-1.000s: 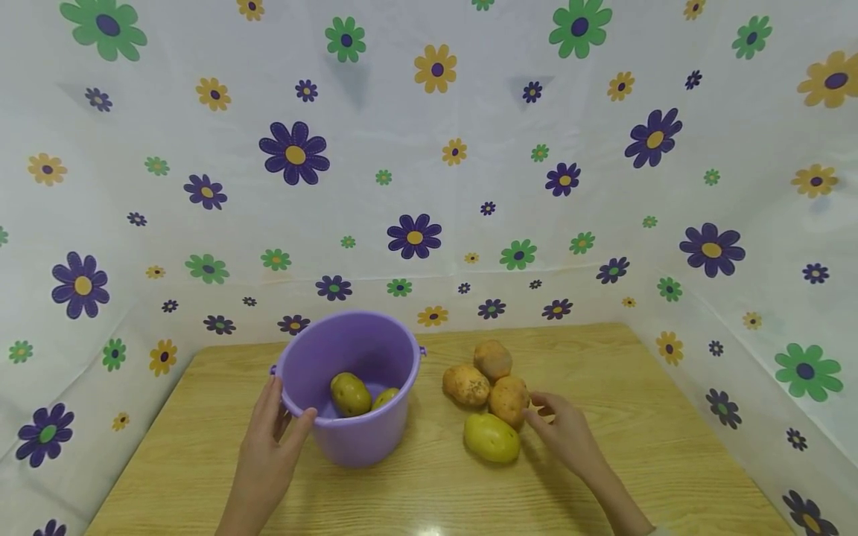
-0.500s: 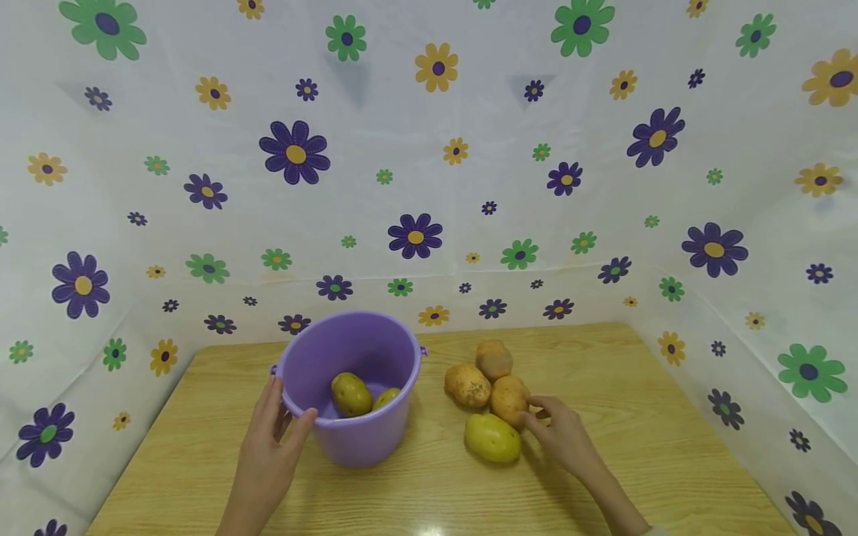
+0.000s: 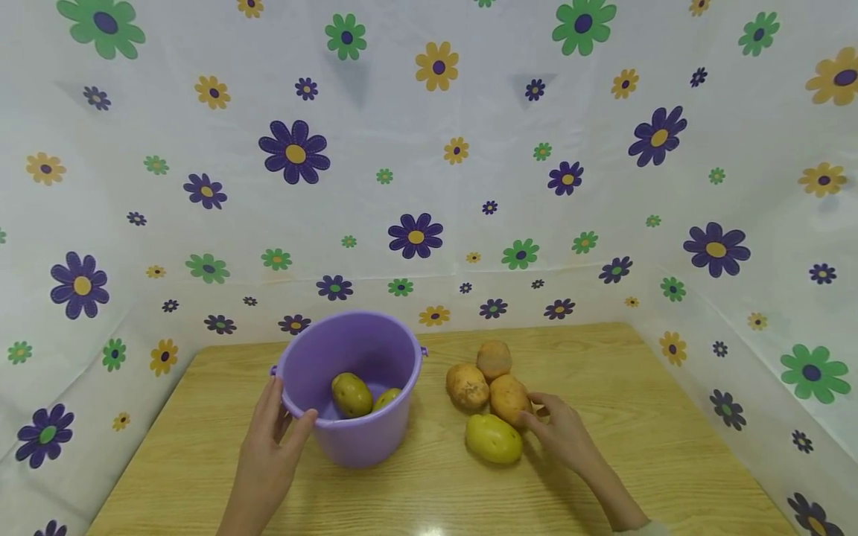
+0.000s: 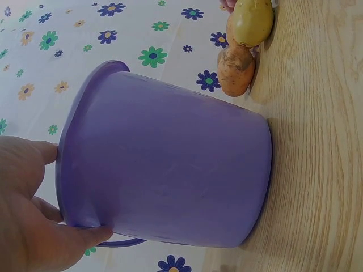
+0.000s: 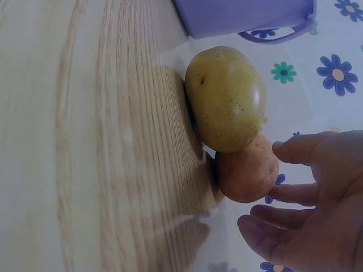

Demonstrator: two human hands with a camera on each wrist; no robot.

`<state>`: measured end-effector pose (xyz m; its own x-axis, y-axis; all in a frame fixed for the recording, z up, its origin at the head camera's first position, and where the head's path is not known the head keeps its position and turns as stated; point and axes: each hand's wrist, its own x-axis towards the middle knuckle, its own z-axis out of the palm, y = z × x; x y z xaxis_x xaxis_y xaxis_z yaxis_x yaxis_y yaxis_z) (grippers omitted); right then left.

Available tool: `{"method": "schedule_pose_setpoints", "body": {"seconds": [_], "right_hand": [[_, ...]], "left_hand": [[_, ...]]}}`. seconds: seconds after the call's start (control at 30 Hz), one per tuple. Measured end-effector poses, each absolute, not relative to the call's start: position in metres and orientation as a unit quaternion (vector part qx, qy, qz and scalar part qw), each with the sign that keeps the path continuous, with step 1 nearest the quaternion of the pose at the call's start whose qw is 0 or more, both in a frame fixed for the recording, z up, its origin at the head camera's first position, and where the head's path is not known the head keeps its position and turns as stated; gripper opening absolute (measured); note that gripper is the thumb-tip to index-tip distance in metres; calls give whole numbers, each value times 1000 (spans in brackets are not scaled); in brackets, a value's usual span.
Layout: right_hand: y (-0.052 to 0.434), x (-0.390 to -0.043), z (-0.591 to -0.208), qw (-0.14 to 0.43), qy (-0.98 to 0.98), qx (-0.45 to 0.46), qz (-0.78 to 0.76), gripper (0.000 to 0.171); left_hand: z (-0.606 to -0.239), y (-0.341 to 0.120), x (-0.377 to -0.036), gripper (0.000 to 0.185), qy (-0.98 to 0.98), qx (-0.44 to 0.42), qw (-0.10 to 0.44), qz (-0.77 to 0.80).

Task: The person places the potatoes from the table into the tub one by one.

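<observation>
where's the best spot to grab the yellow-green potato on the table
Probably across its short middle, from above and the near side. The yellow-green potato lies flat on the table, long axis roughly left to right, and its near side and top are clear. A brown potato touches its far side, so fingers fit poorly there. The right hand is closest, its fingers loosely spread by the brown one.

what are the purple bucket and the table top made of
The bucket looks like moulded plastic: one even purple colour, smooth matt wall, a rolled rim and a thin moulded handle loop. The table shows pale wood grain with a soft glare spot near the front edge, so it is wood or a wood-look laminate; the pictures cannot settle which.
</observation>
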<state>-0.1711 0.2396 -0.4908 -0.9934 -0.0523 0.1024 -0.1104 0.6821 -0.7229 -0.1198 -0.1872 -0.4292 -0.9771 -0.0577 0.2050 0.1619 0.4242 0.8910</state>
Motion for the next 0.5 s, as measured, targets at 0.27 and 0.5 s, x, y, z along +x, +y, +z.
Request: {"method": "schedule_pose_setpoints", "body": {"seconds": [0.27, 0.5], "right_hand": [[238, -176, -493, 37, -926, 52, 372, 50], [238, -179, -496, 32, -926, 60, 371, 53]], "left_hand": [[-429, -188, -120, 85, -838, -29, 100, -536], [-428, -187, -120, 84, -836, -31, 106, -537]]}}
